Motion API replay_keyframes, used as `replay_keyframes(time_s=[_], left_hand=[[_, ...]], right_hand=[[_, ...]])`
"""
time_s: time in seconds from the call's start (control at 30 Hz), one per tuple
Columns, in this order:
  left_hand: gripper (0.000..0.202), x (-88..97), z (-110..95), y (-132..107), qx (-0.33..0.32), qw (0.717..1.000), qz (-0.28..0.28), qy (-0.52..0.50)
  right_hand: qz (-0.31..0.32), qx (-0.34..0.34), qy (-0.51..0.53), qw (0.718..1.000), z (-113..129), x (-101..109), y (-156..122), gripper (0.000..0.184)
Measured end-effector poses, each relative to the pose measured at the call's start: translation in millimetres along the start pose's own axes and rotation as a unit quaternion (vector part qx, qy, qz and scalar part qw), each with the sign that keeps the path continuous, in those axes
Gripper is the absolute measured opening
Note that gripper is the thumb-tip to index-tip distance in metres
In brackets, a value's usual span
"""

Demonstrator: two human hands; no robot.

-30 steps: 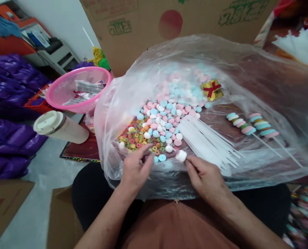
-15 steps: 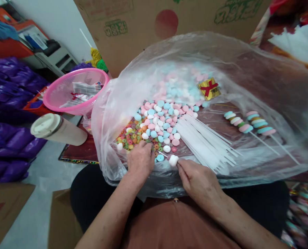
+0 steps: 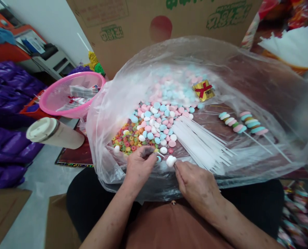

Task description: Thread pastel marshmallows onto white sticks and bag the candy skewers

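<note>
My right hand (image 3: 195,178) is closed around a white stick that carries a white marshmallow (image 3: 170,161). The bare stick tip (image 3: 160,155) points left toward my left hand (image 3: 140,164). Thumb and forefinger of my left hand pinch a small yellowish cereal ring at that tip. Beneath lies a pile of colourful cereal rings (image 3: 128,141). Behind them spread loose pink, blue and white marshmallows (image 3: 159,121). A bundle of white sticks (image 3: 200,143) rests to the right. Two finished-looking marshmallow skewers (image 3: 233,122) lie farther right on the clear plastic sheet (image 3: 260,166).
A gold packet of twist ties (image 3: 203,90) lies by the marshmallows. At left are a pink basket (image 3: 46,107) with packets and a tilted-looking white lidded cup (image 3: 65,135). A big cardboard box (image 3: 133,20) stands behind. White sheets (image 3: 296,46) fill a container at right.
My left hand has risen from the cereal pile toward the stick tip, now pinching a ring. My right hand still holds the stick. The whole view has shifted slightly.
</note>
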State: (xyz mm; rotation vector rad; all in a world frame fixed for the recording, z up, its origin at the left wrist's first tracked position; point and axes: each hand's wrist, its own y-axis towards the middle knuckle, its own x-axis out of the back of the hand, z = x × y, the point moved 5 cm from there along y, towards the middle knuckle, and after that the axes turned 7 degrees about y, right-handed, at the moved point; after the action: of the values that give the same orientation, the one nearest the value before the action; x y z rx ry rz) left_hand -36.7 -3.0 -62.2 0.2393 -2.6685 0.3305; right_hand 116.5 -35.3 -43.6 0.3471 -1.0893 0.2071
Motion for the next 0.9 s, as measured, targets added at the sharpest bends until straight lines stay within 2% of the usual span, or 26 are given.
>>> replay_keyframes(time_s=[0.07,0.13,0.23,0.3,0.37,0.43,0.53,0.57,0.6,0.67,0.73,0.77,0.8,0.83,0.87,0.9], left_hand=[[0.016,-1.7,-1,-2,-0.017,1.000,0.012,0.010],[0.017,-1.6,-9,-8,-0.082,0.995,0.017,0.059],[0.035,3.5,-22,-18,-0.181,0.975,0.011,0.128],[0.044,12.0,-26,-20,-0.190,0.971,-0.024,0.145],[0.037,15.9,-26,-16,-0.178,0.962,-0.040,0.205],[0.024,8.6,-25,-10,-0.175,0.926,-0.001,0.336],[0.015,-8.3,-20,-6,-0.185,0.837,0.065,0.511],[0.014,-11.0,-19,-7,-0.188,0.822,0.069,0.533],[0.013,-12.0,-18,-8,-0.193,0.819,0.067,0.536],[0.013,-8.4,-17,-10,-0.207,0.840,0.043,0.499],[0.016,0.9,-17,-11,-0.208,0.885,0.010,0.416],[0.018,6.4,-15,-9,-0.189,0.915,-0.006,0.356],[0.018,11.1,-12,-7,-0.155,0.946,-0.014,0.283],[0.018,13.5,-9,-5,-0.109,0.974,-0.011,0.200],[0.019,12.8,-5,-2,-0.055,0.992,0.003,0.111],[0.021,9.5,-2,-1,-0.003,0.999,0.020,0.025]], right_hand=[[0.006,0.004,-0.008,1.000,3,1,0,0.019],[0.010,0.003,-0.007,1.000,4,0,0,0.022],[-0.011,-0.007,0.053,0.998,-2,-2,4,0.024],[-0.042,-0.022,0.140,0.989,-12,-3,9,0.022],[-0.055,-0.045,0.205,0.976,-20,-7,18,0.019],[-0.022,-0.069,0.208,0.975,-22,-15,30,0.017],[0.067,-0.086,0.127,0.986,-13,-30,49,0.014],[0.089,-0.088,0.096,0.987,-10,-34,54,0.014],[0.103,-0.088,0.074,0.988,-9,-37,58,0.015],[0.110,-0.084,0.069,0.988,-9,-40,62,0.016],[0.092,-0.082,0.133,0.983,-13,-36,62,0.014],[0.081,-0.085,0.197,0.973,-16,-33,61,0.012],[0.078,-0.093,0.281,0.952,-19,-30,58,0.012],[0.083,-0.108,0.376,0.916,-21,-27,56,0.014],[0.099,-0.127,0.471,0.867,-21,-25,52,0.017],[0.122,-0.148,0.555,0.810,-20,-24,49,0.022]])
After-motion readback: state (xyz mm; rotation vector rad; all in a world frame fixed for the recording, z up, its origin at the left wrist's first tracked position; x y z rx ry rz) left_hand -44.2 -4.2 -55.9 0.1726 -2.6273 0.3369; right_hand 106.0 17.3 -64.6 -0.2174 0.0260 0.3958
